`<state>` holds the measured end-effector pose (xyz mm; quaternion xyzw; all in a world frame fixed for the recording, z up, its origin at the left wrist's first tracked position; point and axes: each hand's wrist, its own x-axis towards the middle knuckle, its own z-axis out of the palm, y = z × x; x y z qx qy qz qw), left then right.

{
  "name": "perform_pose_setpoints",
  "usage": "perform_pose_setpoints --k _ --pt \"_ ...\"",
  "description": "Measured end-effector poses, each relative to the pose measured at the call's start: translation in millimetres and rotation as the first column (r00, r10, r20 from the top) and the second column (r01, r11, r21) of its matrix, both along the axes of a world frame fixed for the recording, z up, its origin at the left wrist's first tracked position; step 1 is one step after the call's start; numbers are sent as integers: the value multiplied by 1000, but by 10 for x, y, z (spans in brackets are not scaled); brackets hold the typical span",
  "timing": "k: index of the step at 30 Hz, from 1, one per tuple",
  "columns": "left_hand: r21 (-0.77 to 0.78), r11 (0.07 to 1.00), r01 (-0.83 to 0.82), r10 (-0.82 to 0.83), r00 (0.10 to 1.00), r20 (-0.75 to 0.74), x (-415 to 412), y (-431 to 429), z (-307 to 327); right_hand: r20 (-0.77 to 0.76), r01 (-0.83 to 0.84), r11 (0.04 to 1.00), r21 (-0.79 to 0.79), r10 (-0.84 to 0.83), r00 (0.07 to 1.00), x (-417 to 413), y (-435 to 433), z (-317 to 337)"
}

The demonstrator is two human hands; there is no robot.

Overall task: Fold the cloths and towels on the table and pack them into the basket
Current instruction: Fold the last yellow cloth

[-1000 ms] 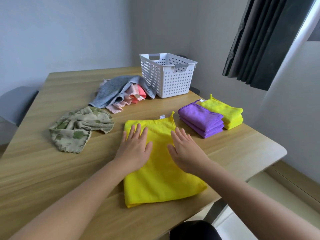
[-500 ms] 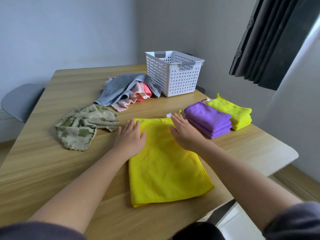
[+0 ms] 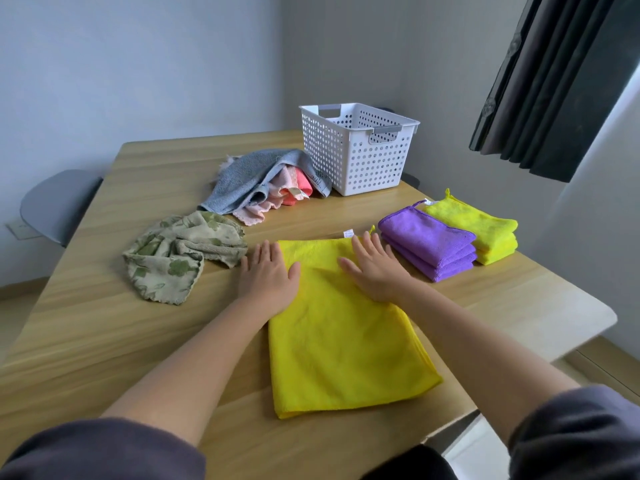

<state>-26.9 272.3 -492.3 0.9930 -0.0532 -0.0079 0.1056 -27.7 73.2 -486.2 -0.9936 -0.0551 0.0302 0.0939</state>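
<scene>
Pressing my left hand (image 3: 268, 279) and right hand (image 3: 376, 270) flat, fingers straight, grasping nothing, on the far end of the bright yellow microfibre cloth (image 3: 341, 344), spread on the wooden table (image 3: 86, 306). White perforated plastic basket (image 3: 356, 161) stands beyond, well apart.

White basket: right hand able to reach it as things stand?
Probably yes. The right hand lies flat on the yellow cloth, holding nothing, and bare table runs from it to the white basket. The folded purple cloths sit to its right, the grey towel to the left, neither across the path.
</scene>
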Motion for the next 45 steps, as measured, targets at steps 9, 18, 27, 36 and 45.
perform_pose_setpoints --k 9,18,27,36,45 --pt "128 959 253 -257 966 17 -1070 -22 -23 44 -289 955 -75 292 955 -990 32 -140" --pt "118 938 327 -329 944 -3 -1326 -27 25 130 -203 962 183 181 975 -1136 -395 -70" --pt "138 810 570 -583 808 85 -1534 -441 114 340 -406 862 302 301 891 -1731 -893 -91" --pt "164 818 552 -562 827 21 -1633 -253 -62 318 -468 881 -67 464 827 -2016 -1064 -340" --pt "143 839 525 -531 847 0 -1864 26 -79 399 -493 863 -110 493 773 -1956 -871 -474"
